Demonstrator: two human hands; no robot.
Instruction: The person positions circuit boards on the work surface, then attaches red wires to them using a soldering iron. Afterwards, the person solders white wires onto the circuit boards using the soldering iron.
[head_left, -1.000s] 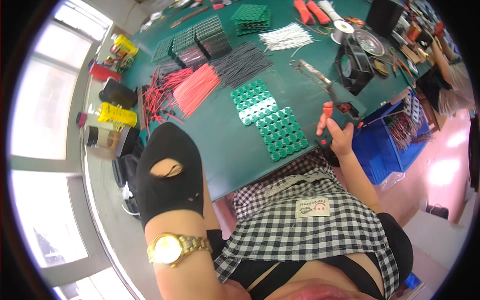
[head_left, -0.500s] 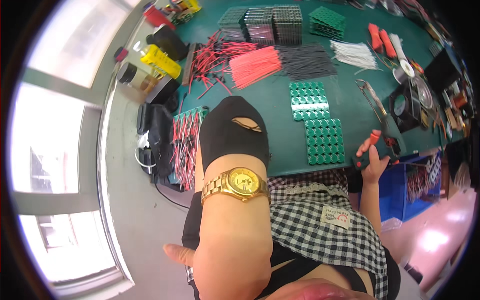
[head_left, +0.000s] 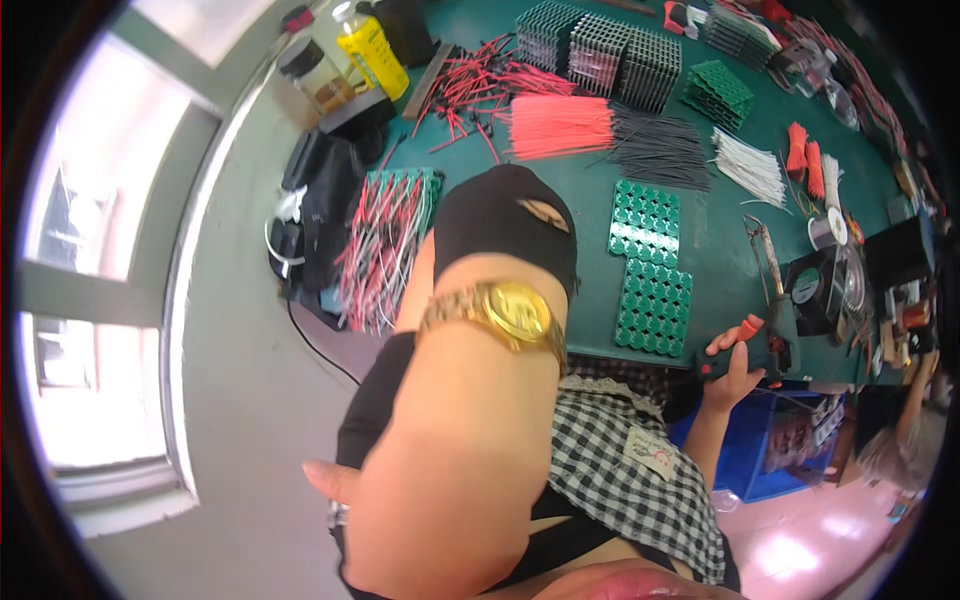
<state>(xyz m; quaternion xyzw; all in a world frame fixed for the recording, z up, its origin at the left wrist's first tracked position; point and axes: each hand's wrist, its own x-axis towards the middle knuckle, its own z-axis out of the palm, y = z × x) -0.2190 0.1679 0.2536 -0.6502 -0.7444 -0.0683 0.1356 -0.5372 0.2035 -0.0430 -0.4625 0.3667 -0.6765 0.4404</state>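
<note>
My left arm crosses the middle of the view, bent, with a torn black sleeve (head_left: pixel 500 215) and a gold watch (head_left: pixel 515 310) at the wrist. My left hand (head_left: pixel 440 490) is raised close to the camera; its thumb sticks out to the left, and the other fingers are hidden. At the table's front edge my right hand (head_left: pixel 735 368) is closed around the dark green handle of a soldering gun (head_left: pixel 782 335). An orange-red piece shows at its fingers. Two green circuit board panels (head_left: pixel 652 305) lie end to end left of that hand. A wired board panel (head_left: pixel 385 245) lies beside my left sleeve.
Behind lie red wires (head_left: pixel 560 127), black wires (head_left: pixel 660 148), white wires (head_left: pixel 748 165) and stacked board panels (head_left: pixel 625 60). A yellow bottle (head_left: pixel 372 52) stands at the back left. A solder spool (head_left: pixel 828 230) sits right; below is a blue bin (head_left: pixel 765 440). Another person's arm (head_left: pixel 912 400) shows far right.
The view has turned, so the table's things appear shifted and tilted. My left hand stays raised near the camera, its watch now blurred. My right hand still grips the soldering gun.
</note>
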